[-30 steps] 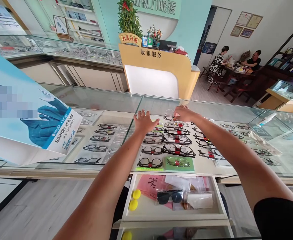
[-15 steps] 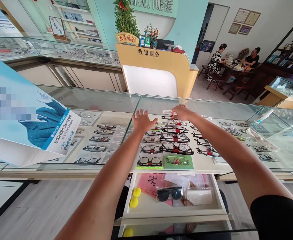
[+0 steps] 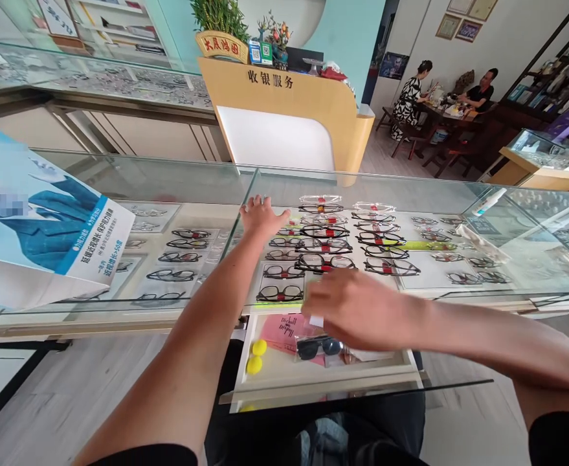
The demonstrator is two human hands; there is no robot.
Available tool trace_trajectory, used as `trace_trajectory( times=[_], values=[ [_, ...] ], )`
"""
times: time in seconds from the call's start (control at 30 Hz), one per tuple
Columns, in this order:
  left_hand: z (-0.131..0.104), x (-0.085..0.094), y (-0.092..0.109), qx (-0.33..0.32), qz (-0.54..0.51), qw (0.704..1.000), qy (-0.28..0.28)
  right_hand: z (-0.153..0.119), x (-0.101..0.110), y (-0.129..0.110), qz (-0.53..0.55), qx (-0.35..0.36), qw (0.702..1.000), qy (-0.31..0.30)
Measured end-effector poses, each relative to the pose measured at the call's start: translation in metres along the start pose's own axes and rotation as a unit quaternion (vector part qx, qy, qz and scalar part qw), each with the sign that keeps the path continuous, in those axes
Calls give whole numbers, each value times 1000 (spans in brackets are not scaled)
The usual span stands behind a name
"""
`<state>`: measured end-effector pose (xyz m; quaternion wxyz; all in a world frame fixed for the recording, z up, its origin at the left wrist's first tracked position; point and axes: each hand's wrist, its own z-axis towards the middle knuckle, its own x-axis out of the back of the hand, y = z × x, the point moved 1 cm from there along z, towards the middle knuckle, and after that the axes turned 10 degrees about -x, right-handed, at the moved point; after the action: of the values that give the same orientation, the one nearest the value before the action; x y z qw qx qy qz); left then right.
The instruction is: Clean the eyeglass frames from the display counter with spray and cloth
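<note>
My left hand (image 3: 263, 217) rests over the glass showcase near its divider, fingers spread, holding nothing; eyeglasses lie just to its right. My right hand (image 3: 357, 307) is above the near edge of the case, in front of the middle column of eyeglasses (image 3: 325, 262). It is slightly blurred and its fingers bend downward. Its fingertips are hidden, so I cannot tell whether it grips anything. A bit of white (image 3: 316, 320) shows just beneath the hand. Under it the open drawer (image 3: 259, 385) holds bagged sunglasses (image 3: 319, 347), a pink packet (image 3: 284, 330) and yellow balls (image 3: 254, 364).
A blue-and-white printed box (image 3: 46, 226) stands on the glass at left. More eyeglasses (image 3: 384, 252) fill columns to the right, with a white tube (image 3: 489, 202) beyond. A wooden cashier counter (image 3: 284, 97) is behind the case. Two people sit at a table (image 3: 442, 111).
My right hand has come from the far end of the middle column toward me, to the near edge above the drawer. My left hand stays spread at the divider. The view has tilted down slightly.
</note>
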<state>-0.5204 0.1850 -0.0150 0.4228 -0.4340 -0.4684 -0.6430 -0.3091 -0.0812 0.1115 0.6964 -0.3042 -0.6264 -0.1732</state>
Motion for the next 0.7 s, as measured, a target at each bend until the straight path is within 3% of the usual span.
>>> trace_trajectory(
  times=[0.07,0.13,0.23,0.37,0.5,0.7],
  values=[
    [-3,2,4,25,8,999,39,-13,-33,-15,0,5,994,-106],
    [-6,4,8,63,19,995,69,-20,-67,-14,8,-27,982,-187],
    [-10,11,9,64,37,996,40,-26,-113,8,21,-119,963,-242],
    [-15,22,-9,-15,60,997,-44,-28,-149,55,35,-279,947,-154],
    [-27,24,-38,-70,55,990,-107,-24,-162,101,17,-325,942,-81],
    [-39,13,-51,-77,51,992,-80,-9,-175,147,23,-347,937,-27]
  ],
)
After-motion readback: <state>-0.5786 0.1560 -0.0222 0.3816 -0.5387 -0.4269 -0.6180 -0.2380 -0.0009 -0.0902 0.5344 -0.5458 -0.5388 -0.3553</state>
